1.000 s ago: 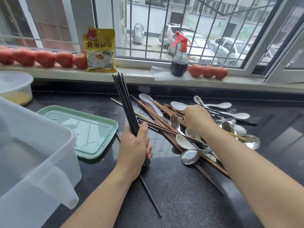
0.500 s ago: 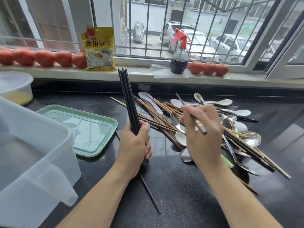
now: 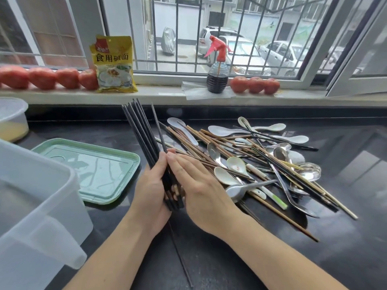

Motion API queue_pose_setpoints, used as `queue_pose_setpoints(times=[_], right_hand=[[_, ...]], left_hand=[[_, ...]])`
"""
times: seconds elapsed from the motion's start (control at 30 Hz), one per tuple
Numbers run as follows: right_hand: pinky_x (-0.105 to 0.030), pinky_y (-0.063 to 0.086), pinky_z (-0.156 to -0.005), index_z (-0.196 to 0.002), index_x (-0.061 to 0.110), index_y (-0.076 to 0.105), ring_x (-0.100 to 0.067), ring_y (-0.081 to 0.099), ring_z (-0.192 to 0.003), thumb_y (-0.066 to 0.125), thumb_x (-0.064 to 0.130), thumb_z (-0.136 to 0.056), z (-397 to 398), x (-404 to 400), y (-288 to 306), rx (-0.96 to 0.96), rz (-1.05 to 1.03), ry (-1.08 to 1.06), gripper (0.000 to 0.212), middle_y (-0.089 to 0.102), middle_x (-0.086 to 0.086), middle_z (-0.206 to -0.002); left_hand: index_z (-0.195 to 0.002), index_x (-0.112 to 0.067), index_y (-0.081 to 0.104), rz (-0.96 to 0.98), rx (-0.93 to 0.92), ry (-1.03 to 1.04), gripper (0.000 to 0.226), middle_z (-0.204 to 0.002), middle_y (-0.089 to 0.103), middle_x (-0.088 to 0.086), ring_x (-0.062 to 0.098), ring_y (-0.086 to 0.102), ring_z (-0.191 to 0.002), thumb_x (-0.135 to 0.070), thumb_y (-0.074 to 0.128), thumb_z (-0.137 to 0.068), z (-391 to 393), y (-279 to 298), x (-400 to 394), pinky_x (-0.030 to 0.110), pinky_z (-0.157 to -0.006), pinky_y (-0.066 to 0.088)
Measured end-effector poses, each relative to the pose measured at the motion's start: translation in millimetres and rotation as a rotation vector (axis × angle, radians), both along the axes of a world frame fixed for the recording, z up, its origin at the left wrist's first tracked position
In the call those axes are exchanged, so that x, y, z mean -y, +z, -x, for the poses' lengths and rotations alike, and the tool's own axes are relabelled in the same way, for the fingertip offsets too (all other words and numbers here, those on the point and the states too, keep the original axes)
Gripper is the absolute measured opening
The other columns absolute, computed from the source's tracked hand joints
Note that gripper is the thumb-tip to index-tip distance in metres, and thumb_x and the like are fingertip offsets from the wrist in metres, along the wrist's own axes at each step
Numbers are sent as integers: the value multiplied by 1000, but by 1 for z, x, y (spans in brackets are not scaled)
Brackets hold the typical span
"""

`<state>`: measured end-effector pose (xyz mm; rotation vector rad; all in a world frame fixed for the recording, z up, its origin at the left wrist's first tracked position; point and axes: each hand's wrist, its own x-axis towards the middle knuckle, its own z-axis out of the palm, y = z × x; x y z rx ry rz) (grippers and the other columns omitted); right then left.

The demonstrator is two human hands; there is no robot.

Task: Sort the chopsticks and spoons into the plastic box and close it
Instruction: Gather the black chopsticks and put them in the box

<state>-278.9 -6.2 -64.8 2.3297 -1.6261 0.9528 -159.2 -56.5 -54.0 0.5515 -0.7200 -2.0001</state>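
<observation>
At the far left a lidded white tub (image 3: 11, 114) sits on my dark desk (image 3: 345, 237), with something yellowish showing through its lower wall (I cannot tell what). In front of it the clear plastic box (image 3: 37, 206) stands open at the left edge; its inside looks hazy and I see no cutlery in it. Just right of the box, its green lid (image 3: 92, 170) lies flat on the desk, apart from the box.

My left hand (image 3: 150, 193) curls around a bundle of black chopsticks (image 3: 142, 132), held upright and tilted to the left, their lower ends near the desk. My right hand (image 3: 201, 191) lies with straight fingers pressed flat against the bundle's right side, holding nothing itself. One loose black chopstick (image 3: 180, 256) lies on the desk below my hands.

To the right, the unsorted pile (image 3: 251, 160) spreads over the desk: brown wooden chopsticks, black ones, white ceramic spoons and metal spoons, all crossed over one another.

On the windowsill (image 3: 167, 95) behind stand tomatoes, a yellow packet (image 3: 114, 63) and a spray bottle (image 3: 217, 74) of dark liquid.
</observation>
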Motion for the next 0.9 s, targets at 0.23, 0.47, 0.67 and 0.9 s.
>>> queue_pose_setpoints(times=[0.23,0.47,0.67,0.9], right_hand=[[-25,34,-116,-145,7,53,-12,44,-140,46,-16,-87,8,2,-2,358,-77,50,63,56,-1,-144],[-13,50,-90,-119,9,70,-3,62,-105,51,-10,-93,29,5,6,539,77,-266,37,70,1,-110],[-21,49,-88,-103,13,74,-9,63,-98,54,-2,-90,46,7,8,493,89,-471,28,71,2,-101],[-36,48,-82,-101,16,72,-33,59,-101,55,7,-88,144,-25,30,20,-300,-1080,23,69,-10,-101]], left_hand=[[-122,-9,60,160,117,53,34,-74,54,4,16,56,-66,-33,56,-99,4,-1,0,29,-53,48],[-95,-16,53,603,306,239,14,-74,53,5,24,54,-67,-5,57,-102,11,-3,-8,35,-67,53],[-89,-19,53,802,650,147,16,-71,52,1,16,53,-65,-11,60,-101,25,-20,-4,36,-62,54],[-87,-12,45,715,635,141,20,-60,44,0,18,45,-52,-14,58,-103,21,-20,-6,42,-54,42]])
